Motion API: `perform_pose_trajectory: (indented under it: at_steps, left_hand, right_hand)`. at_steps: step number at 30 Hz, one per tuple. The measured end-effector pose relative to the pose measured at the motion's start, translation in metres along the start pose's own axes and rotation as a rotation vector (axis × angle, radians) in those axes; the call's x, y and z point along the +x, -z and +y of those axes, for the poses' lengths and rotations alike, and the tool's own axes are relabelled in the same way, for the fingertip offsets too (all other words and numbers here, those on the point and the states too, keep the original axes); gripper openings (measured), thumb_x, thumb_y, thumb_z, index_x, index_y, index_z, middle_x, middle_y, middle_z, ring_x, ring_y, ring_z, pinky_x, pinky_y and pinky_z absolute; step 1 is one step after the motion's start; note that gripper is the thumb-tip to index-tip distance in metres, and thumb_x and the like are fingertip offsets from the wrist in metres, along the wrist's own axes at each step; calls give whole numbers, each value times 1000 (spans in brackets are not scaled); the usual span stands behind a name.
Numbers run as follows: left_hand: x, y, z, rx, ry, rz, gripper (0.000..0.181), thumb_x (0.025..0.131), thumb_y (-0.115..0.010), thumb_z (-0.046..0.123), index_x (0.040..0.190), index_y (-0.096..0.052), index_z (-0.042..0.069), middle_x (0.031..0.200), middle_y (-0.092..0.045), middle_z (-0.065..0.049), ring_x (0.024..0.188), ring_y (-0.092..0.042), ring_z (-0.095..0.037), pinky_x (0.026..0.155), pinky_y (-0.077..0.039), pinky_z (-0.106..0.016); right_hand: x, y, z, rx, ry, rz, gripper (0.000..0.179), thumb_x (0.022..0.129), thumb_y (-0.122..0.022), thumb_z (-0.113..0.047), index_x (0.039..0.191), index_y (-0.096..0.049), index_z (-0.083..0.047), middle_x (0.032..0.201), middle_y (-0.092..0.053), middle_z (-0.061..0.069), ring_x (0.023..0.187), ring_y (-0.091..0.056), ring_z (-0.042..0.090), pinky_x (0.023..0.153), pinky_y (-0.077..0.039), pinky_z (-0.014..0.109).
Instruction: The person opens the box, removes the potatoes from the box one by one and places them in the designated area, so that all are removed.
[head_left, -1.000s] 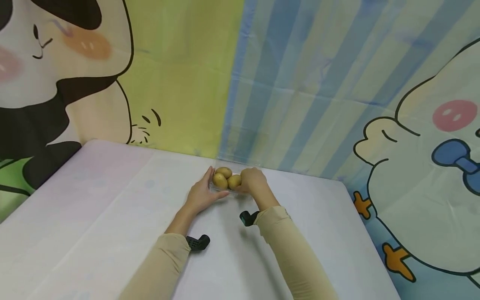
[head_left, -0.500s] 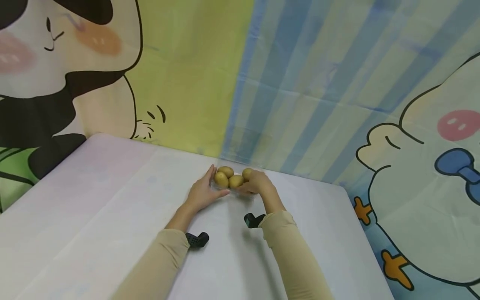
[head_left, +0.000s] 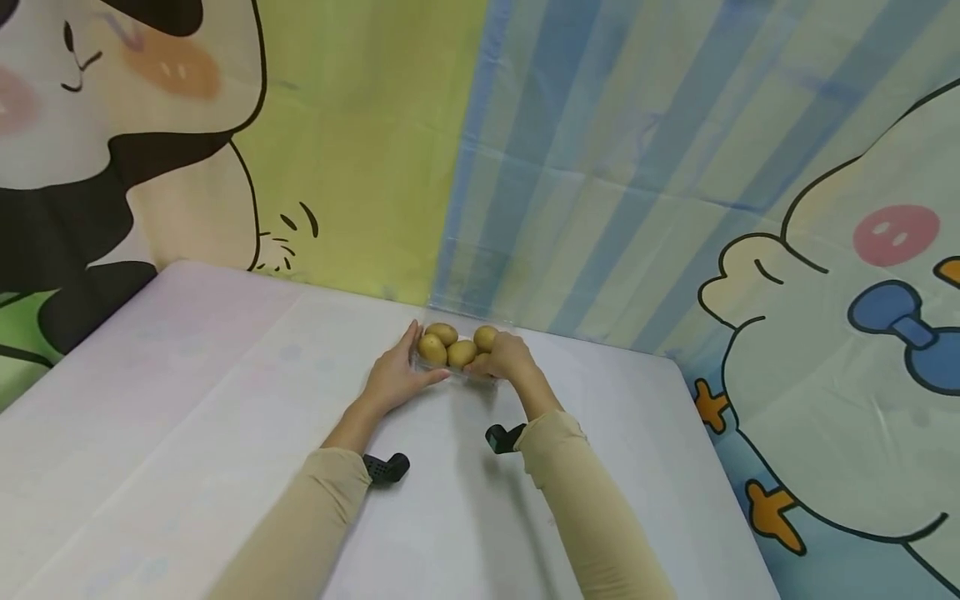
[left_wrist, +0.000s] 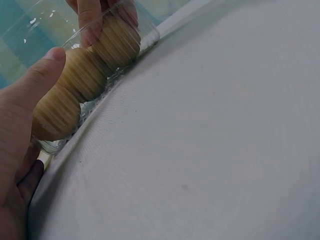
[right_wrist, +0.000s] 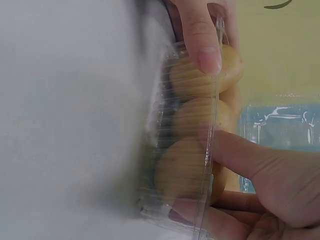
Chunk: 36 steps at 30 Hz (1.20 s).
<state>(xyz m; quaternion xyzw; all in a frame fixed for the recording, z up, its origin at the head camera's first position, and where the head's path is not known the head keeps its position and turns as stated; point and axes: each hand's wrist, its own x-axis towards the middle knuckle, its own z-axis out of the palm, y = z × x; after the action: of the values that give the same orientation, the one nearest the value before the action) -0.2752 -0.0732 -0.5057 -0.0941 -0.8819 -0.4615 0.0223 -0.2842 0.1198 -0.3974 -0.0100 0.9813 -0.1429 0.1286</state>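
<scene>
A clear plastic clamshell container (head_left: 489, 382) stands near the table's back edge, its lid (right_wrist: 280, 125) raised at the back. Inside are several potatoes (head_left: 461, 354). My left hand (head_left: 392, 379) holds the container's left end, fingers along the side and thumb on the front wall; in the left wrist view that thumb lies over the rim. My right hand (head_left: 512, 360) reaches into the right end and grips a potato (right_wrist: 182, 172) at the front, thumb and fingers about it. Another potato (head_left: 486, 337) lies just behind that one. The right fingertips are partly hidden in the head view.
A white cloth covers the table (head_left: 247, 417). Right behind the container hangs a printed curtain (head_left: 540, 167) with cartoon animals. Each wrist bears a small black camera (head_left: 386, 468).
My right hand lowers a potato into the container's right front corner. A potato at the right back, first hidden by that hand, now shows. My left hand keeps its hold on the container.
</scene>
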Motion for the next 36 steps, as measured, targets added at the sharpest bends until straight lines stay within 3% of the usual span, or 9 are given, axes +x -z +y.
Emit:
perform_pose_trajectory:
  at_steps: [5,16,20,25,32,36]
  left_hand:
    - [2,0,-1,-5,6,5,117,71,-69,68,154,-7,15,156,-28,-2,141,-31,-31,114,-28,-50]
    - [-3,-6,0,-10,4,-3,115,71,-71,64,154,-8,15,156,-28,-3,140,-32,-33,113,-28,-53]
    - [-3,-11,0,-15,6,-27,115,72,-71,63,154,-7,15,156,-28,-2,141,-32,-30,113,-29,-51]
    - [-1,-8,2,-4,-5,11,112,73,-73,60,154,-10,15,155,-30,-3,139,-34,-31,113,-30,-50]
    - [-3,-4,3,-12,24,-18,117,70,-71,65,154,-7,18,156,-28,-2,141,-31,-30,114,-29,-50]
    - [-3,-2,2,-10,1,4,118,68,-69,70,154,-9,16,155,-29,-3,140,-32,-29,114,-30,-48]
  right_hand:
    - [1,-4,4,43,26,46,57,74,-79,-42,107,-65,2,101,-66,15,88,-59,26,79,-51,38]
    - [-8,-9,6,0,75,171,42,72,-79,-41,88,-68,-4,79,-64,6,69,-56,21,57,-45,30]
    - [-13,-11,12,45,89,205,49,73,-80,-39,104,-69,-3,94,-69,9,82,-62,24,66,-50,33]
    - [-14,-16,17,154,183,253,61,76,-79,-37,124,-62,-3,117,-62,15,107,-57,31,88,-51,43]
    - [-17,-35,25,299,188,307,70,74,-81,-37,132,-55,-7,126,-53,16,111,-54,30,92,-50,43]
    - [-17,-40,27,361,259,337,72,73,-82,-30,134,-52,-5,129,-56,16,115,-55,31,95,-48,45]
